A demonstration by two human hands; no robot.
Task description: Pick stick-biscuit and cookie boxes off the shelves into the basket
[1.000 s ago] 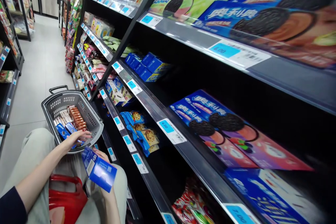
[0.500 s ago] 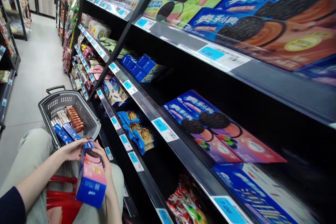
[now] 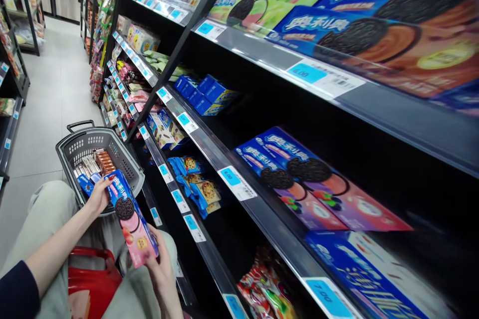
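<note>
A long blue and pink cookie box (image 3: 130,217) is held face up over my lap, between both hands. My left hand (image 3: 98,195) grips its far end, right at the rim of the grey shopping basket (image 3: 129,164). My right hand (image 3: 161,264) clasps its near end from below, fingers curled round the edge. The basket stands on the floor in front of my knees and holds several blue boxes and brown and white packets.
Black shelves run along my right with large cookie boxes (image 3: 299,179), blue biscuit packs (image 3: 194,187) and price tags (image 3: 235,183) on the rails. A red basket (image 3: 93,279) lies under my legs. The grey tiled aisle (image 3: 56,89) stretches ahead, with more shelves at left.
The box has been turned from its blue back to its printed front, and its far end has moved up to the basket rim. My left hand has left the basket's contents and taken that end.
</note>
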